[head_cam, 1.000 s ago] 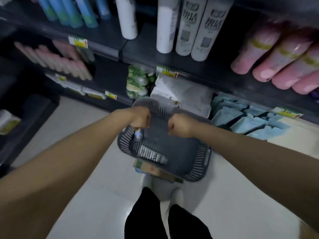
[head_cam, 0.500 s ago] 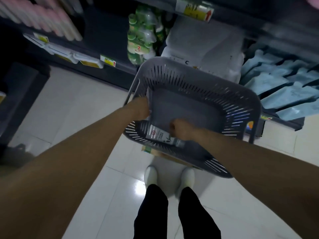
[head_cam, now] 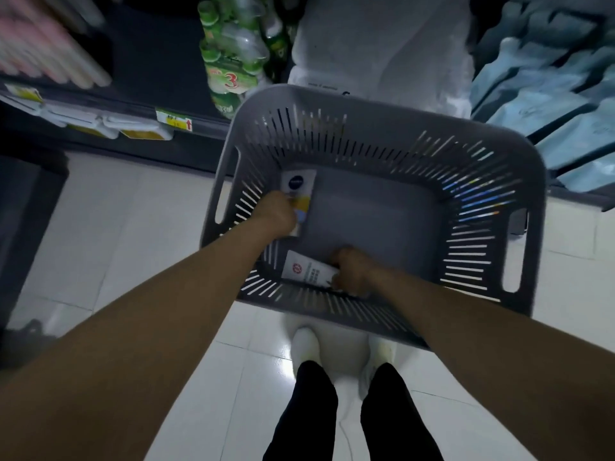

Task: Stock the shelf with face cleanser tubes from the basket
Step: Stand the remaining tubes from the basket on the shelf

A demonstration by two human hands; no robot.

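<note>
Shelf: dark bottom shelf (head_cam: 109, 108) with yellow price tags, far left.
Left hand: left hand (head_cam: 279, 212) clenched around a white tube with a blue logo and yellow band (head_cam: 297, 183).
Right hand: right hand (head_cam: 352, 271) grasping a white tube with a red round logo (head_cam: 307, 269).
Basket: grey slotted plastic basket (head_cam: 376, 221); both tubes are inside it, low against its left side.

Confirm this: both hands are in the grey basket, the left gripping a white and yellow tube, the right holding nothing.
Wrong on the right hand: in the head view it grips a white tube with a red round mark. Both hands are in the grey basket, the left hand gripping the white and yellow tube.
</note>
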